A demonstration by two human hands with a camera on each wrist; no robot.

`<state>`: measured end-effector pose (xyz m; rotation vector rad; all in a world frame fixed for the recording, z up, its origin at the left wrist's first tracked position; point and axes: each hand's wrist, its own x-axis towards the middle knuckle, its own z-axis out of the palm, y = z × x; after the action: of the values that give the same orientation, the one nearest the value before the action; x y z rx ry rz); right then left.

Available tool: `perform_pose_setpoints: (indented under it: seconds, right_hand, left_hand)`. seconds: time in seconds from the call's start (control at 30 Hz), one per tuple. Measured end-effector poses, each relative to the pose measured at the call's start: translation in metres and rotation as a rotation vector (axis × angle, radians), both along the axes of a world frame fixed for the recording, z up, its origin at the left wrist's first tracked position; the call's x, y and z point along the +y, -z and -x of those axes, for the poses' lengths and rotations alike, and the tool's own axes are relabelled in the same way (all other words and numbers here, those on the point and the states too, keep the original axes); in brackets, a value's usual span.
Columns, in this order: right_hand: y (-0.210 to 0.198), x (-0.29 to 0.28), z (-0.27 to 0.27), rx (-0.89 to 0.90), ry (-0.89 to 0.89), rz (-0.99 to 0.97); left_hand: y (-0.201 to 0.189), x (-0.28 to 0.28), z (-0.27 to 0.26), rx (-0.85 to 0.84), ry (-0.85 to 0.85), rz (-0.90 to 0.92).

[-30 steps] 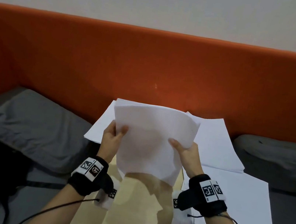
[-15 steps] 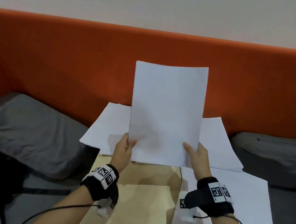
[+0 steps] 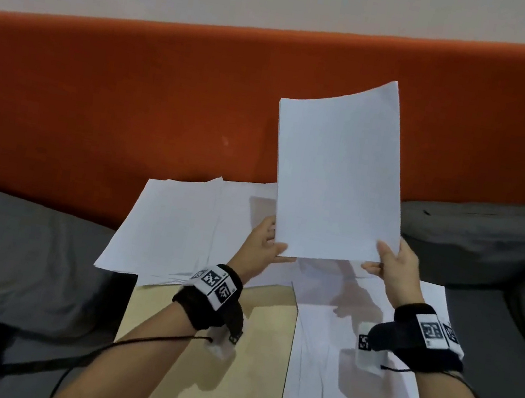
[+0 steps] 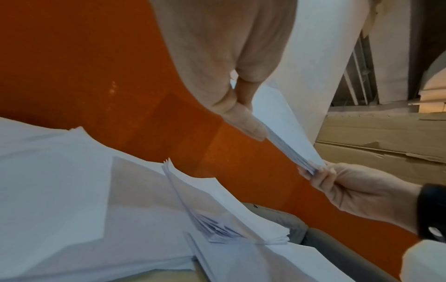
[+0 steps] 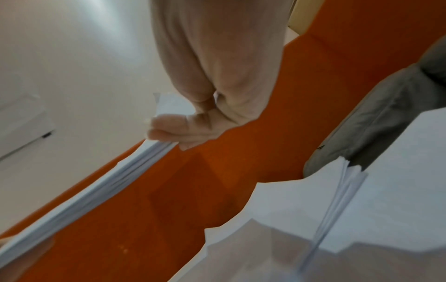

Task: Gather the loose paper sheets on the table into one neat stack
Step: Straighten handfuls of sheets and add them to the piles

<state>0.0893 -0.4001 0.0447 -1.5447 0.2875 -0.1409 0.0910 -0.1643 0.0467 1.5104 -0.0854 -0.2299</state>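
I am holding a bundle of paper sheets (image 3: 338, 176) upright above the counter (image 3: 204, 361), my left hand (image 3: 260, 246) pinching its lower left corner and my right hand (image 3: 396, 265) gripping its lower right corner, probably so the edges can be squared before joining a stack. Compared with half a second ago, the bundle is sitting further right and tilting, while loose sheets (image 3: 181, 227) are lying spread beneath.
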Motion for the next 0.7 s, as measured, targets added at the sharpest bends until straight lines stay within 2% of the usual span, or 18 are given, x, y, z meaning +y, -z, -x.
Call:
perform_pose_setpoints:
  seconds: [0.1,0.2,0.33,0.43,0.5,0.6,0.7]
  right_hand:
    - [0.01,-0.021,-0.02,0.025,0.059,0.03]
    - [0.027,-0.04,-0.041,0.093,0.13,0.099]
    - [0.065,-0.053,-0.054,0.357,0.157,0.279]
    - [0.086,-0.059,-0.063,0.523,0.143,0.336]
    - [0.088,-0.064,-0.068,0.549,0.135,0.437]
    - [0.086,-0.068,-0.071,0.564,0.172,0.456]
    - [0.094,-0.073,-0.075,0.565,0.234,0.467]
  left_hand:
    - [0.008,-0.023,-0.019,-0.011,-0.072,-0.013]
    - [0.037,-0.041,-0.038,0.06,-0.115,-0.048]
    - [0.09,-0.058,-0.054,0.256,-0.135,-0.283]
    - [0.106,-0.066,-0.058,0.389,-0.184,-0.294]
    - [0.106,-0.071,-0.061,0.342,-0.223,-0.29]
    - [0.108,-0.077,-0.059,0.208,-0.169,-0.383]
    - [0.107,-0.08,-0.052,0.22,-0.131,-0.448]
